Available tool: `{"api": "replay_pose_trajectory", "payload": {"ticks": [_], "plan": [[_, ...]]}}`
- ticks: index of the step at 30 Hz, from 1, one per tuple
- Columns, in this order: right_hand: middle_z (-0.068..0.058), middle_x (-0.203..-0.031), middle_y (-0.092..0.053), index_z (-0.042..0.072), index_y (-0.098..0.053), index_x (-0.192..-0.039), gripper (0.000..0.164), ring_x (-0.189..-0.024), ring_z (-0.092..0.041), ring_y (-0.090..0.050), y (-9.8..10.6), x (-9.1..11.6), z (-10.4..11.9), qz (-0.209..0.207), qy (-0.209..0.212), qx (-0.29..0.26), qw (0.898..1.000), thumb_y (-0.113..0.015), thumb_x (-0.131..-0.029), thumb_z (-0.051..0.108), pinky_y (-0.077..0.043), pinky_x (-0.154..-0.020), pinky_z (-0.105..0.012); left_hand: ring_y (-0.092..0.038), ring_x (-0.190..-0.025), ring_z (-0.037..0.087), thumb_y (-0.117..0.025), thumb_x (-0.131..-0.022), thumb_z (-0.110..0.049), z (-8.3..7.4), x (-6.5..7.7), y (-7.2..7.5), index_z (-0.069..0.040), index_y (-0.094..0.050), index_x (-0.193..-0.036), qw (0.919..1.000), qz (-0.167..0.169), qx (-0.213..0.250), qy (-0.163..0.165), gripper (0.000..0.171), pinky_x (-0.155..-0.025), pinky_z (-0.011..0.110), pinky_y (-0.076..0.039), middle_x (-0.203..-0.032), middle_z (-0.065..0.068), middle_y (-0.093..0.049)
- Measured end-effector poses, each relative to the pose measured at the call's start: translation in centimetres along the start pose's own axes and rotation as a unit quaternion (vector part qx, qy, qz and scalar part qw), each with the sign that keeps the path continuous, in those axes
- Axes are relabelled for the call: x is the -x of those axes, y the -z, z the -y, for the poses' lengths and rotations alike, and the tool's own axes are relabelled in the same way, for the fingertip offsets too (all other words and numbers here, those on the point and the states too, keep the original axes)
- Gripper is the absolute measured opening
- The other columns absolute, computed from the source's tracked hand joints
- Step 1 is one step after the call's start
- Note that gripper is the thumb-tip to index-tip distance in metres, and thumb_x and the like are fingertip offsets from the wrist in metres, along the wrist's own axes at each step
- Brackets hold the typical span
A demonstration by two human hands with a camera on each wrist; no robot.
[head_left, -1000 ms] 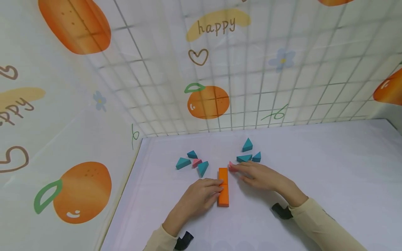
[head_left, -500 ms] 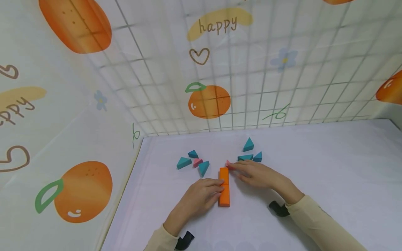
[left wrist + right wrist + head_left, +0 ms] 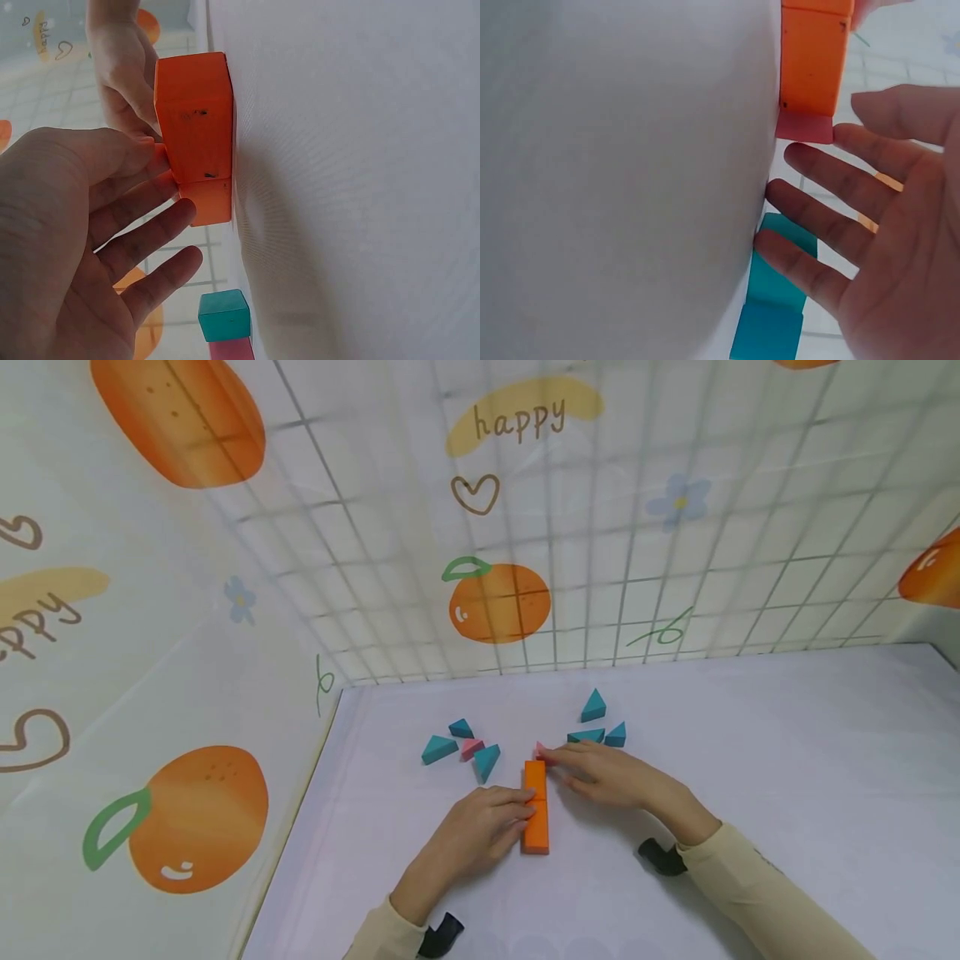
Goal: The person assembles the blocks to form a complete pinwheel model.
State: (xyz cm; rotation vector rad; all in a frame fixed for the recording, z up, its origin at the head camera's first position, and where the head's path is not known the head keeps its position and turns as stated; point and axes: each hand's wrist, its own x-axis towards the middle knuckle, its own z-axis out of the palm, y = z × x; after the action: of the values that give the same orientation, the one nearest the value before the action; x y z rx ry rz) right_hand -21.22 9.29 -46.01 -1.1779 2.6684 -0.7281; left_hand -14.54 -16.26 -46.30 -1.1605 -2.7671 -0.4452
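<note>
Two orange blocks stand end to end in a line, the front block (image 3: 536,837) nearer the person and the back block (image 3: 535,774) beyond it. My left hand (image 3: 468,833) touches their left side with its fingertips; its fingers are extended and spread in the left wrist view. A small pink triangular block (image 3: 538,750) lies against the far end of the back block. The fingertips of my right hand (image 3: 626,778) touch this pink block (image 3: 806,129), fingers extended and palm sideways in the right wrist view.
Left of the line lie a pink triangular block (image 3: 471,749) and teal triangular blocks (image 3: 486,763). More teal blocks (image 3: 594,706) lie beyond the right hand. A printed curtain (image 3: 375,568) rises along the back and left of the white tabletop (image 3: 787,760).
My right hand has slid the pink block leftward, from the right of the orange line to the far end of the back block. My left hand has stayed at the orange blocks.
</note>
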Motion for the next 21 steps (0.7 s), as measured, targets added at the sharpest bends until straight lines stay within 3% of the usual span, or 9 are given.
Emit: {"api": "replay_pose_trajectory", "payload": {"ticks": [16,21], "plan": [[-0.003,-0.133,-0.062,0.012,-0.049,-0.145,0.047,-0.117,-0.023,-0.057,-0.52,-0.71,0.15,0.012,-0.004,-0.005,1.000,-0.057,-0.099,0.022,-0.049,-0.100,-0.044,-0.060,-0.120,0.010,-0.066,-0.094,-0.023,-0.13,0.13,-0.06,-0.015,-0.073,-0.117,0.9996,0.001,0.026,0.006,0.025,-0.102,0.029,-0.050,-0.131,-0.007,-0.064],[-0.003,-0.132,-0.063,0.012,-0.048,-0.146,0.048,-0.114,-0.022,-0.057,-0.44,-0.88,0.16,0.008,0.002,-0.005,1.000,-0.057,-0.099,0.022,-0.050,-0.098,-0.042,-0.060,-0.120,0.010,-0.066,-0.094,-0.023,-0.09,-0.02,0.07,-0.016,-0.074,-0.116,0.9999,-0.002,0.014,0.005,0.024,-0.102,0.029,-0.049,-0.130,-0.007,-0.065]]}}
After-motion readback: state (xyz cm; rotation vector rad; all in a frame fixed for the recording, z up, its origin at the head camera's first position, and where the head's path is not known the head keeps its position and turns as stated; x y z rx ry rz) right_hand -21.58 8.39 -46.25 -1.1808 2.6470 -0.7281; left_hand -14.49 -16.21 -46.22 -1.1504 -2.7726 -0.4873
